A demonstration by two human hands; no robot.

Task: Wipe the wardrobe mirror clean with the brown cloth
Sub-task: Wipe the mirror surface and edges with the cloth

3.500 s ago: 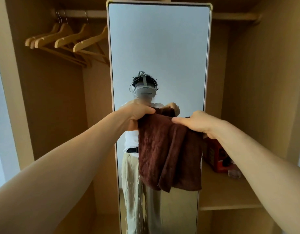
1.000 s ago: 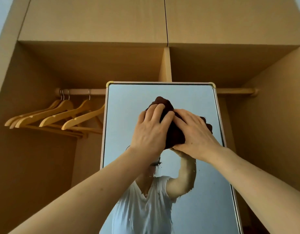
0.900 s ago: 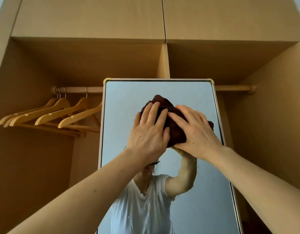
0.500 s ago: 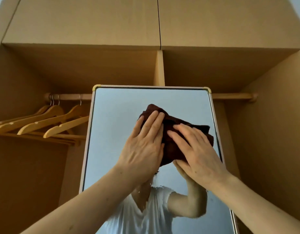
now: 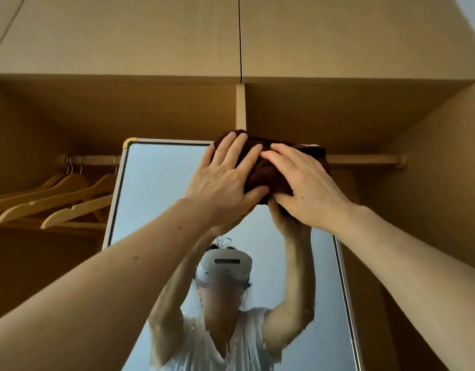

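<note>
The tall wardrobe mirror [image 5: 161, 188] stands upright in a pale frame in the middle of the open wardrobe. A bunched brown cloth [image 5: 266, 170] lies against the glass at the mirror's top right corner and covers the top edge there. My left hand [image 5: 225, 180] presses on the cloth's left part with its fingers straight and its thumb under the cloth. My right hand [image 5: 306, 186] presses flat on the cloth's right part. Both arms reach up. The glass reflects a person with raised arms.
Several empty wooden hangers [image 5: 57, 199] hang on the rail [image 5: 92, 159] left of the mirror. A vertical divider [image 5: 241, 108] stands behind the mirror's top. The rail continues on the right [image 5: 365, 158]. Shut upper cabinet doors [image 5: 150, 36] lie above.
Both hands have slid the cloth up the glass, from the mirror's upper middle to its top right edge. Earlier the cloth hung unfolded between my hands; now it is bunched.
</note>
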